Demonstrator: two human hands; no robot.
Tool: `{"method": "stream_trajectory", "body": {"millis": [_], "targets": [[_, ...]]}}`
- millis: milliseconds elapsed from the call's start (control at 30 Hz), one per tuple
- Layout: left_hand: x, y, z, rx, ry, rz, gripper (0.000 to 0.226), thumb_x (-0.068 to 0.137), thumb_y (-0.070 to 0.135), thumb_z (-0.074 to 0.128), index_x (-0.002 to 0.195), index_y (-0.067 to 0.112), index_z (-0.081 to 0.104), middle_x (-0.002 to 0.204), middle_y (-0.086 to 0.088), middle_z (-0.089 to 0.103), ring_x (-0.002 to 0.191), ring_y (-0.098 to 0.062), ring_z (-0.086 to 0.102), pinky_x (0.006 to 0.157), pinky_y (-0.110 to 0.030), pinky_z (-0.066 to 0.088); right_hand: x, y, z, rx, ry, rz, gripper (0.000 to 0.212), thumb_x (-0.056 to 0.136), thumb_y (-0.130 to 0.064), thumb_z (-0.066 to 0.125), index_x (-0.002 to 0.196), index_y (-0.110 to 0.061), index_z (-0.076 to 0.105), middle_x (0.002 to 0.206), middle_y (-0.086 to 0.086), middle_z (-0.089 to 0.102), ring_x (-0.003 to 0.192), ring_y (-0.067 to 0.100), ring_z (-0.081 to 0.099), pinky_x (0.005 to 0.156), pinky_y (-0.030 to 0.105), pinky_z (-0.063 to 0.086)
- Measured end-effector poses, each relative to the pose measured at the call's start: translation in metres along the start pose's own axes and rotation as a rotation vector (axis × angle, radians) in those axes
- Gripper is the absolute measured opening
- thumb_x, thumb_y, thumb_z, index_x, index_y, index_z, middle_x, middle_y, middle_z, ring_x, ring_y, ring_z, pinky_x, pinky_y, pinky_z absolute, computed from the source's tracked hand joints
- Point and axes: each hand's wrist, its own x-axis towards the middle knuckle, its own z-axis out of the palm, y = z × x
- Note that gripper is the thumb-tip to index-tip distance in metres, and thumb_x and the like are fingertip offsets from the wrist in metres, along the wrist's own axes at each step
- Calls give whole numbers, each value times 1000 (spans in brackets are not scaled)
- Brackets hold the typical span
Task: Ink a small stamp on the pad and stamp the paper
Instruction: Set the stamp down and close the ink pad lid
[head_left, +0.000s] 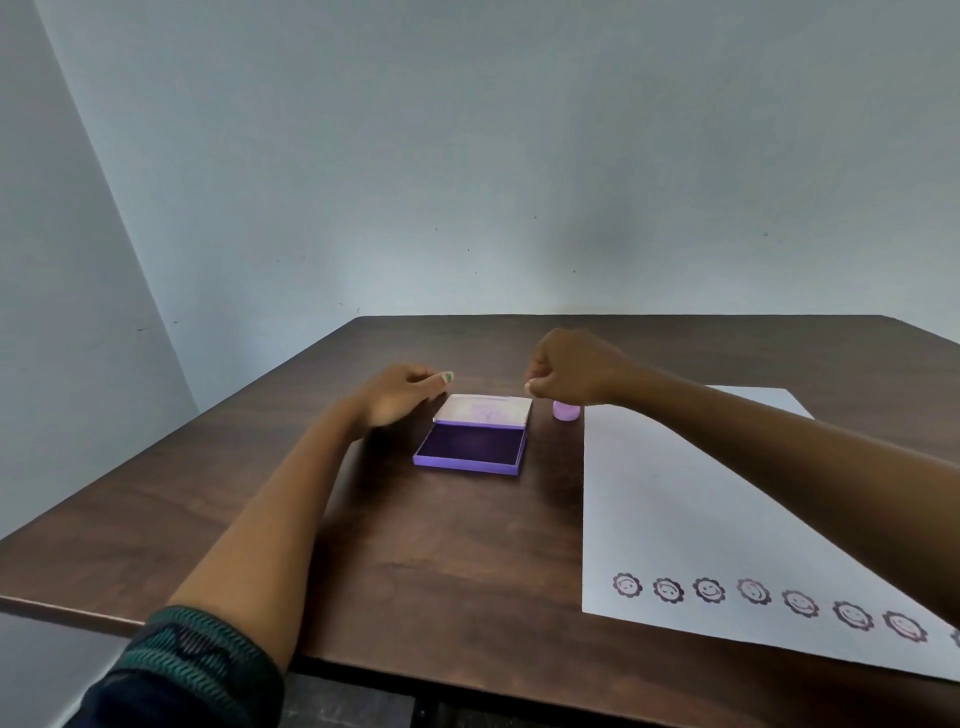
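A purple ink pad (470, 447) lies open mid-table, its pale lid (485, 410) folded back. My left hand (400, 392) hovers at the lid's far left corner, thumb out, holding nothing. My right hand (576, 371) is curled into a loose fist just above the lid's far right corner; nothing shows in it. A small pink stamp (566, 411) stands on the table right of the pad, partly hidden under my right wrist. The white paper (670, 509) lies to the right, with a row of several flower-face prints (709, 590) along its near edge.
The dark wooden table (426, 545) ends at a near edge by my left sleeve (197, 670) and at a far edge against the pale wall. My right forearm (805, 467) crosses above the paper.
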Motion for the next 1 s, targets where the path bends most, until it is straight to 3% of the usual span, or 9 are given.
{"method": "stream_trajectory", "body": {"millis": [67,133,200,267,333,400,633,867,1000], "targets": [[0,-8,-4,-41,2,-15,38,95,38,48,87,5,64,54,11,55,44,0,45,41,-10,33,7,-5,4,-57,-14,-2,25,82,-17,57,57,-13,52,76,10,62,81,29,58,75,37,49],[2,-9,-7,-37,7,-1,31,94,38,50,85,12,66,55,12,54,40,4,44,38,-7,32,15,-9,8,-133,-14,9,15,83,-22,58,71,-13,59,92,10,67,95,31,60,81,37,47],[1,-7,-9,-4,-38,25,25,93,37,51,81,21,67,66,12,58,50,6,51,44,-6,36,22,-11,12,-206,-26,20,23,83,-22,59,64,-15,49,78,5,59,91,30,57,75,35,41],[0,-8,-12,-1,-88,20,21,92,39,53,91,24,68,83,10,65,71,3,57,59,-8,40,26,-12,17,-241,-40,30,34,82,-19,60,57,-17,37,69,1,50,85,28,53,72,34,37],[-2,-10,-16,-9,-135,5,33,88,42,58,112,21,66,110,7,65,100,-6,58,86,-16,41,29,-11,23,-248,-19,27,31,81,-13,57,59,-17,36,79,5,55,91,30,57,72,34,36],[-2,-10,-20,-18,-207,-16,47,84,43,63,124,20,59,126,5,60,115,-9,53,101,-21,35,31,-10,28,-261,28,9,22,81,-8,53,64,-16,41,90,11,62,95,32,59,72,34,36],[-6,-10,-27,-23,-404,-75,76,78,37,71,144,24,35,151,-1,34,133,-9,33,107,-21,22,33,-7,28,-266,29,-4,18,81,-8,55,70,-16,43,100,12,65,98,32,58,73,33,33],[-16,-4,-33,114,-518,-92,109,59,47,79,148,36,17,159,9,9,144,-12,7,108,-26,14,30,-9,29,-248,32,-11,2,85,-13,55,86,-12,55,104,12,66,99,31,59,85,39,41],[-19,1,-34,168,-563,-89,117,58,43,78,149,37,5,159,11,0,145,-12,0,110,-28,11,29,-9,33,-314,57,-35,13,87,-7,49,94,-9,59,103,11,66,99,31,58,88,41,38]]}}
